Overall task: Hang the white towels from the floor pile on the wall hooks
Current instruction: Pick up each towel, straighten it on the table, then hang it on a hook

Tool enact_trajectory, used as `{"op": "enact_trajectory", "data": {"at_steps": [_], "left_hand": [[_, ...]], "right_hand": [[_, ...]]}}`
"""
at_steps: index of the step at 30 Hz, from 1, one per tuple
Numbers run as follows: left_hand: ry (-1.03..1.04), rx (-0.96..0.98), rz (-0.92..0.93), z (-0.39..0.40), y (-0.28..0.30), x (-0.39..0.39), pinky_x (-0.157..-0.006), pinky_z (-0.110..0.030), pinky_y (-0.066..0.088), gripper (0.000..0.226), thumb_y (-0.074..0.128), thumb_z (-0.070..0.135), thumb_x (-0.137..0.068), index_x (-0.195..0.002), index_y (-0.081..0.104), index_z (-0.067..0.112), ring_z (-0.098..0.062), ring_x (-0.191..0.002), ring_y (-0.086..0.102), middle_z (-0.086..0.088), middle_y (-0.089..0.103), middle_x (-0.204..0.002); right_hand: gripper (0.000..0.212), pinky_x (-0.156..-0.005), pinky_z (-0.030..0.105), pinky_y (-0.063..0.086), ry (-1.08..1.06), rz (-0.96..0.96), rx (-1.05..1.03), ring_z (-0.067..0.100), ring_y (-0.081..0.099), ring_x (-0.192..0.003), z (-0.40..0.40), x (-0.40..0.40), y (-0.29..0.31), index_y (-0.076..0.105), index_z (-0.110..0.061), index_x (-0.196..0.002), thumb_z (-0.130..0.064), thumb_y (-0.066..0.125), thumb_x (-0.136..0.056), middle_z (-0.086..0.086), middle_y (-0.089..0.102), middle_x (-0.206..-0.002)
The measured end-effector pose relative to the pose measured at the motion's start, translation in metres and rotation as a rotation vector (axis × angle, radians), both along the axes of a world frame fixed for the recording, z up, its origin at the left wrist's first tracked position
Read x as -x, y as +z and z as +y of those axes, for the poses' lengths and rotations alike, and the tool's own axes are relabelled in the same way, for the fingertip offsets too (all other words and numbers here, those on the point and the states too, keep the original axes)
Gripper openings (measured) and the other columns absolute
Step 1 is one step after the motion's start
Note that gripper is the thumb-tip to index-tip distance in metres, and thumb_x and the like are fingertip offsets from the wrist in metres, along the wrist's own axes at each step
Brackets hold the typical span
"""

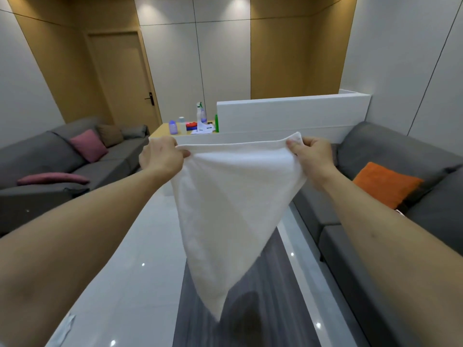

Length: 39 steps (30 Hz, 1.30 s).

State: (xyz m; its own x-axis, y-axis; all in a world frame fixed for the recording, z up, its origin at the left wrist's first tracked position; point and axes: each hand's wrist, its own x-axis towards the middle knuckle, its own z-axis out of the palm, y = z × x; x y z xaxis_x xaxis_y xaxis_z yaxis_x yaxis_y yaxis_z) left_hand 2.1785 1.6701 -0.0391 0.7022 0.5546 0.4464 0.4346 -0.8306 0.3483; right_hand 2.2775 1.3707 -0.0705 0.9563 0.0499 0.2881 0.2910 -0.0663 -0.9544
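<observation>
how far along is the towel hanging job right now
Done: one white terry towel is off the floor. In hand: the left hand and right hand each pinch a top corner, stretching the edge while the rest hangs to a point. Left: hanging it; no wall hooks, hung towels or floor pile show in this view.

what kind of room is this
Probably a lounge or waiting room, perhaps in an office or shop. Grey sofas with cushions line both sides, a white counter stands at the far end, and cleaning bottles sit on a table beside it.
</observation>
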Motion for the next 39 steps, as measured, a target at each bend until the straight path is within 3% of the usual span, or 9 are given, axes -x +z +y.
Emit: {"op": "enact_trajectory", "data": {"at_steps": [4,10,14,18,20,25,28,32,39], "left_hand": [[-0.001,-0.009,0.008,0.007,-0.002,-0.010,-0.069,-0.036,0.038,0.032,0.060,0.045,-0.094,-0.106,0.070,0.017,-0.029,-0.094,0.056,-0.012,0.065,-0.103],[0.039,0.006,0.025,0.042,-0.012,-0.036,-0.067,-0.035,0.034,0.027,0.055,0.038,-0.097,-0.105,0.068,0.015,-0.023,-0.080,0.045,-0.006,0.052,-0.087],[0.055,0.026,0.040,0.080,-0.027,-0.068,-0.069,-0.036,0.037,0.028,0.056,0.041,-0.096,-0.105,0.069,0.018,-0.028,-0.087,0.052,-0.010,0.062,-0.096],[0.043,0.063,0.027,0.108,-0.037,-0.106,-0.071,-0.035,0.040,0.028,0.058,0.041,-0.095,-0.106,0.070,0.018,-0.032,-0.097,0.058,-0.013,0.066,-0.104],[0.037,0.075,0.010,0.116,-0.038,-0.120,-0.072,-0.035,0.041,0.028,0.057,0.040,-0.097,-0.106,0.070,0.017,-0.031,-0.096,0.057,-0.013,0.066,-0.104],[0.008,0.094,-0.074,0.128,-0.032,-0.142,-0.071,-0.035,0.042,0.026,0.055,0.039,-0.098,-0.104,0.068,0.016,-0.031,-0.094,0.057,-0.014,0.067,-0.104],[-0.006,0.124,-0.168,0.124,-0.022,-0.134,-0.071,-0.033,0.037,0.027,0.056,0.037,-0.098,-0.106,0.069,0.015,-0.029,-0.091,0.055,-0.014,0.066,-0.104],[-0.056,0.160,-0.296,0.116,-0.017,-0.109,-0.072,-0.031,0.034,0.023,0.059,0.035,-0.096,-0.098,0.069,0.015,-0.026,-0.086,0.052,-0.013,0.068,-0.101],[-0.077,0.306,-0.311,0.072,-0.070,-0.025,-0.072,-0.032,0.042,0.021,0.063,0.032,-0.093,-0.092,0.071,0.013,-0.024,-0.086,0.059,-0.006,0.067,-0.089]], "right_hand": [[0.025,-0.066,0.036,0.055,-0.004,0.010,-0.002,0.017,0.065,-0.069,0.011,-0.019,-0.006,0.073,-0.002,-0.086,-0.026,0.070,-0.089,0.009,0.072,-0.083],[0.027,-0.071,0.053,0.058,0.004,0.020,0.081,0.022,0.066,-0.073,0.051,-0.058,-0.018,0.073,-0.006,-0.084,-0.033,0.071,-0.084,0.021,0.072,-0.094],[0.032,-0.075,0.053,0.058,-0.013,0.019,0.136,0.019,0.065,-0.075,0.085,-0.092,-0.027,0.072,-0.006,-0.084,-0.037,0.070,-0.081,0.011,0.074,-0.087],[0.025,-0.078,0.043,0.059,-0.087,0.019,0.193,0.023,0.072,-0.084,0.113,-0.128,-0.033,0.073,-0.016,-0.078,-0.040,0.071,-0.081,0.005,0.076,-0.088],[0.031,-0.072,0.036,0.056,-0.152,0.005,0.277,0.016,0.067,-0.074,0.121,-0.140,-0.032,0.071,-0.015,-0.076,-0.046,0.068,-0.081,-0.003,0.071,-0.075],[0.030,-0.071,0.031,0.052,-0.211,-0.030,0.333,0.013,0.060,-0.073,0.130,-0.154,-0.025,0.071,-0.012,-0.078,-0.042,0.070,-0.085,0.008,0.072,-0.081],[0.017,-0.073,0.034,0.057,-0.146,0.020,0.179,0.015,0.064,-0.075,0.132,-0.149,-0.016,0.075,-0.016,-0.088,-0.032,0.074,-0.085,0.005,0.074,-0.087],[0.012,-0.053,0.028,0.054,-0.079,0.036,0.101,0.014,0.062,-0.054,0.121,-0.124,-0.004,0.071,-0.014,-0.094,-0.025,0.069,-0.092,0.007,0.067,-0.077],[0.010,-0.063,0.033,0.058,0.024,0.051,0.116,0.017,0.061,-0.056,0.062,-0.055,-0.047,0.069,-0.009,-0.085,-0.016,0.068,-0.092,0.010,0.064,-0.071]]}}
